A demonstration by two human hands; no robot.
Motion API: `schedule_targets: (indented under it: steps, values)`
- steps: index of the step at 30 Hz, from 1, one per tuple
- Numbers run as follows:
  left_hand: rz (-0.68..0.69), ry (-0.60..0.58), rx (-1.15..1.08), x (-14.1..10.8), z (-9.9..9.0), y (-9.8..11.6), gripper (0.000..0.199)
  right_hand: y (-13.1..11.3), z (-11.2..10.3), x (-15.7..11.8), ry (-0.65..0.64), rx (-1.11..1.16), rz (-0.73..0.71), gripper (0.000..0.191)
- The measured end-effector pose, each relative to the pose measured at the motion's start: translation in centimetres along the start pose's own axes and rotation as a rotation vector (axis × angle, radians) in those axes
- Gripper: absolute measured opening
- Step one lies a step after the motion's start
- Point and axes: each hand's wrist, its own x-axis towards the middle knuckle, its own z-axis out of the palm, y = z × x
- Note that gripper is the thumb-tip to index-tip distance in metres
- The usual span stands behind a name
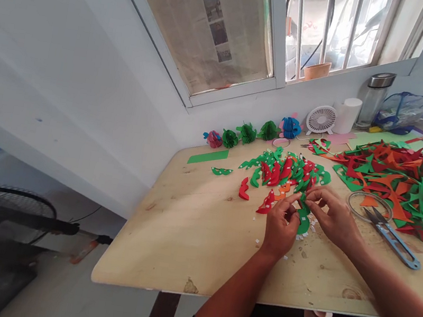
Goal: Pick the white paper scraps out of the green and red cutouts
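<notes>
One green cut-out (303, 222), left hand (280, 224) and right hand (327, 213) both pinching it over the desk (180, 228), is apparently awaiting completion, many tabbed pieces (274, 173) already lying piled beyond, loose white tabs (313, 225) lying alongside, seemingly unused.

Hands (281, 227) (329, 213) close together, in pinch grips
</notes>
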Motion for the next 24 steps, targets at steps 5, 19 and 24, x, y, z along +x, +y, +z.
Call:
schedule_targets:
  steps: [5, 19, 24]
  values:
    - [-0.030, 0.024, -0.040, -0.02, 0.15, 0.33, 0.042, -0.31, -0.15, -0.09, 0.029, -0.112, -0.086, 0.007]
    - [0.006, 0.000, 0.044, 0.07, 0.02, 0.03, 0.041, 0.00, 0.07, -0.20, 0.045, -0.311, -0.267, 0.007]
    - [0.021, -0.005, 0.053, 0.03, 0.01, -0.03, 0.042, -0.31, 0.05, -0.13, 0.051, -0.360, -0.311, 0.010]
